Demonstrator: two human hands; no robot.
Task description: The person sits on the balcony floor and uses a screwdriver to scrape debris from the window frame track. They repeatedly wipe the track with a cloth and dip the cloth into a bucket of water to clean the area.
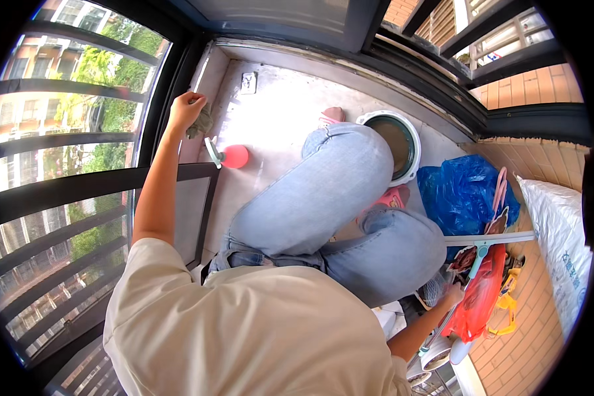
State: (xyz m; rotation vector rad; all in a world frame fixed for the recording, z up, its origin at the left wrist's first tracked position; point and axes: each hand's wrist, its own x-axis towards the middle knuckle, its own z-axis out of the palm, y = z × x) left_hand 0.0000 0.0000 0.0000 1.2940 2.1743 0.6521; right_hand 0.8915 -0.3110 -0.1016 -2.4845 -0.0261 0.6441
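Note:
My left hand (186, 111) is closed, fingers bunched, on a crumpled olive-grey cloth (202, 123) by the window frame's inner ledge. Just beside the cloth, a spray bottle (235, 156) with a pink body and pale trigger head is on the light floor. At the lower right, my right hand (451, 296) is wrapped round the handle of a squeegee (480, 256), which has a pale teal neck and a long light blade. The handle passes down behind my hand toward some pots. Part of the grip is hidden.
A white-rimmed bucket (415, 153) of murky water stands beyond my knees. Right of it lie a blue plastic bag (461, 191), a red bag (480, 297), yellow plastic item (506, 307) and white sack (558, 244). Dark barred windows (79, 173) enclose the left.

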